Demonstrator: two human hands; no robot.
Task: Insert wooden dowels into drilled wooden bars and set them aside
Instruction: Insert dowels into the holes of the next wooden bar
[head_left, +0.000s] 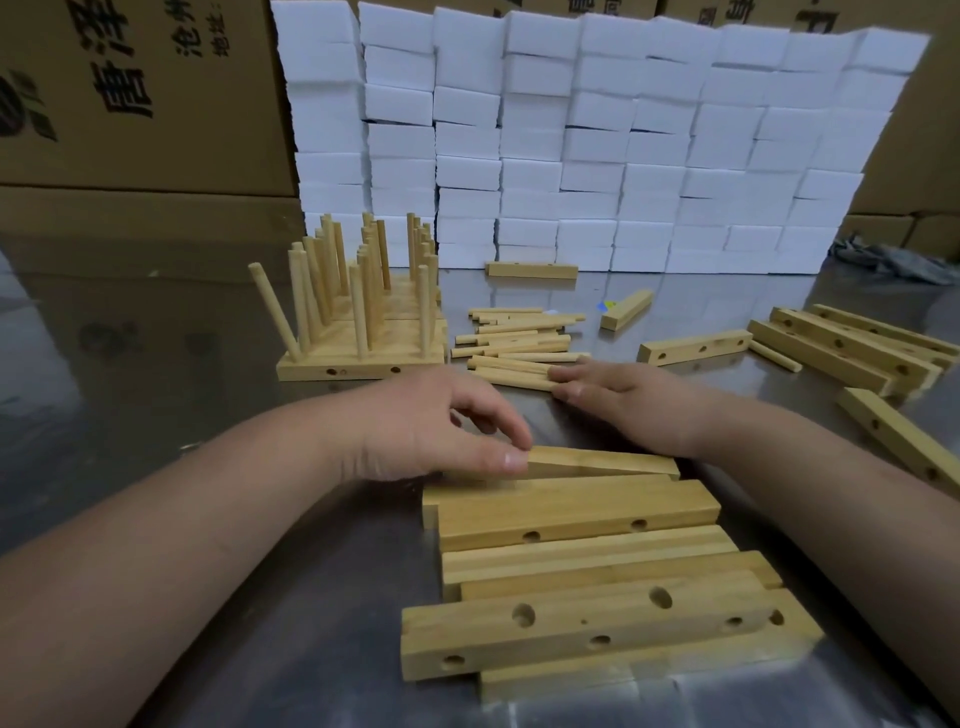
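A pile of drilled wooden bars (571, 509) lies on the metal table in front of me. My left hand (431, 426) grips the left end of the tilted top bar (602, 462) with thumb and fingers. My right hand (618, 395) reaches forward, its straight fingers touching the nearest of several loose dowels (514, 343) lying in a heap. At the left stand finished bars (358, 358) in a row with several dowels sticking upright from them.
More drilled bars (852, 348) lie at the right, one (696, 348) nearer the middle, and two short pieces (532, 270) further back. A wall of white foam blocks (597, 145) and cardboard boxes (140, 93) closes the table's far side.
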